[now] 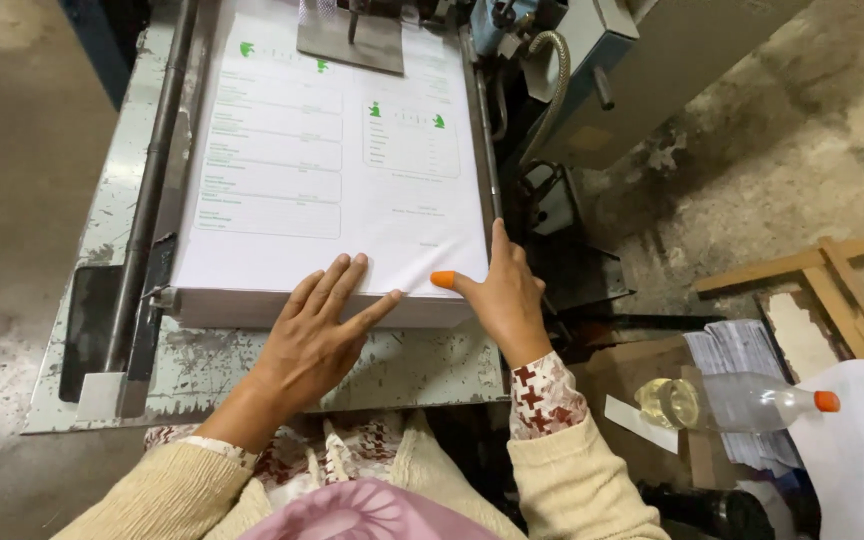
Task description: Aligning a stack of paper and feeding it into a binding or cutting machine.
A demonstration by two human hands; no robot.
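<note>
**Two Hands on a Big Stack of Paper**

While the person looks down, both hands rest on a thick stack of printed paper [332, 170] in the middle of the frame. It lies on a grey, paint-chipped metal table [402, 365] that belongs to a machine. The top sheet is white with green marks and pale boxes.

At the far left of the frame is a bare concrete floor [22, 200]. Next comes a long dark metal rail [147, 190] that runs along the left edge of the stack.

The left hand [317, 325] lies flat on the near edge of the top sheet. Its fingers are spread out and it is not gripping anything. The right hand [502, 295] is at the near right corner of the stack. Its thumb, in an orange rubber tip [442, 279], presses on top, and its fingers run up along the right side. It is steadying the stack, not closing around it.

To the right is the blue-grey machine body [642, 60] with a bendy hose [552, 75]. At the lower right lie wooden strips [822, 270], more paper, and a clear plastic bottle [732, 400] with an orange cap, lying on its side.

I think the stack could slip out of line if one hand pushes harder than the other. The top sheets could also crease under the flat palm.
</note>
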